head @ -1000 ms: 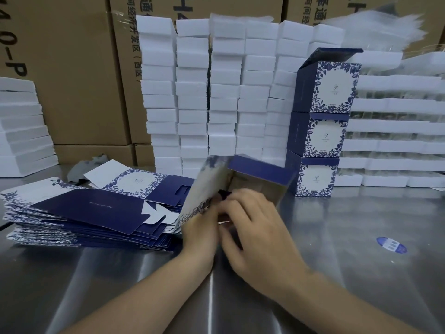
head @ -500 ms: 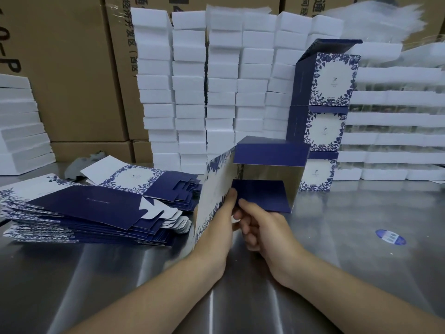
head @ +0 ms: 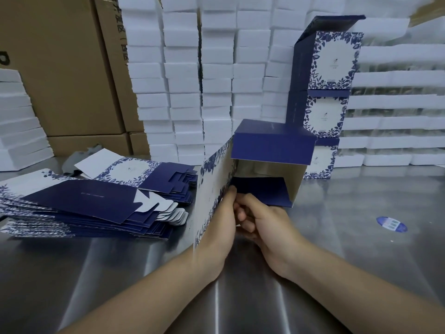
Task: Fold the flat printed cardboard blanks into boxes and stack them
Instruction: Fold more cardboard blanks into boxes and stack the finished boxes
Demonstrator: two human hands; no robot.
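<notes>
While hands (head: 218, 220) (head: 269, 227) grip it, the box (head: 274, 148) gapes — square, matte cardboard.

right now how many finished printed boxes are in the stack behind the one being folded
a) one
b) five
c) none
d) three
d: the stack of finished boxes at the right holds three blue-and-white boxes, one on another, the top one with its lid flap raised, behind the half-folded box.
</notes>
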